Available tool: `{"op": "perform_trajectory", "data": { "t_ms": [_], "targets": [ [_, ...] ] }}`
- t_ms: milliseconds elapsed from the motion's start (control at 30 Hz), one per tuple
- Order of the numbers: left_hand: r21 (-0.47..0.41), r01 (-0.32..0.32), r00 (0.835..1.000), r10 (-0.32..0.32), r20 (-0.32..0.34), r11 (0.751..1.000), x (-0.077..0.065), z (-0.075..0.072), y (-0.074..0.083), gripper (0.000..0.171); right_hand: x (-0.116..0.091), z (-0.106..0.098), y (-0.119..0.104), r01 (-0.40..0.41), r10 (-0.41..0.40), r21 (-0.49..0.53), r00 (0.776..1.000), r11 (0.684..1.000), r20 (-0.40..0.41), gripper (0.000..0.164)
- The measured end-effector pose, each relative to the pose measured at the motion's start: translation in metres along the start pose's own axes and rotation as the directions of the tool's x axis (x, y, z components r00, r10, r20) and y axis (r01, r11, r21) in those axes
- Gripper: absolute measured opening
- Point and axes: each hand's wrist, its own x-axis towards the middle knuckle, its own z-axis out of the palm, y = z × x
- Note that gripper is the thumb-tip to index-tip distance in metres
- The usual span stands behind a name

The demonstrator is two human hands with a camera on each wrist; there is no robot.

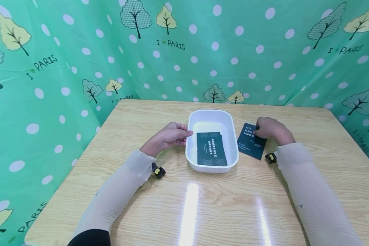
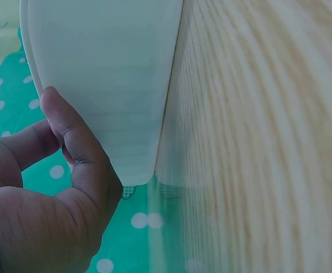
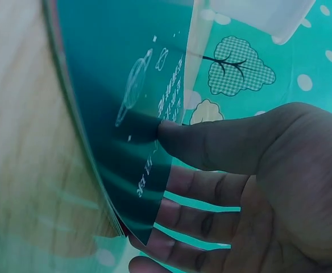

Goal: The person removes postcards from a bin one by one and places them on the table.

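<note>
A white plastic tub (image 1: 212, 116) stands on the table with dark green printed cards (image 1: 211, 150) lying in it. My left hand (image 1: 173, 135) pinches the tub's left rim, thumb over the top edge and fingers against the outer wall, as the left wrist view shows the tub's side (image 2: 106, 85). To the right of the tub, another dark green card (image 1: 249, 145) with white writing lies with its far right corner in my right hand (image 1: 270, 130). In the right wrist view my thumb presses on the card's printed face (image 3: 92, 74) and the fingers reach under its edge.
The light wood table (image 1: 233, 212) reflects bright streaks near the front. A green curtain (image 1: 178, 82) with trees and white dots hangs behind and at the sides. Black wrist straps with small devices (image 1: 158, 171) sit at both cuffs.
</note>
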Motion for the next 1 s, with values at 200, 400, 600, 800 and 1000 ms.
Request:
{"op": "perform_trajectory", "data": {
  "t_ms": [200,400,600,800,1000],
  "targets": [
    [0.006,0.005,1.0,-0.005,-0.001,1.0,0.0,0.0,0.0,0.021,0.0,0.0,-0.003,-0.015,0.015,-0.017,1.0,1.0,-0.002,0.032],
    [0.012,0.008,1.0,-0.008,-0.005,1.0,-0.001,0.0,0.0,0.022,-0.002,0.0,-0.006,-0.026,0.026,-0.041,1.0,0.999,-0.009,0.03],
    [0.005,0.011,1.0,-0.011,-0.001,1.0,0.0,0.001,0.0,0.023,-0.003,0.0,-0.006,-0.04,0.04,-0.052,0.999,0.998,-0.006,0.029],
    [0.004,0.003,1.0,-0.003,0.001,1.0,-0.001,0.001,0.001,0.022,-0.003,0.001,-0.009,-0.044,0.043,-0.067,0.999,0.997,-0.019,0.025],
    [-0.002,-0.001,1.0,0.001,-0.002,1.0,-0.002,0.001,0.0,0.021,-0.004,0.002,-0.014,-0.044,0.041,-0.081,0.998,0.996,-0.043,0.029]
  ]
}}
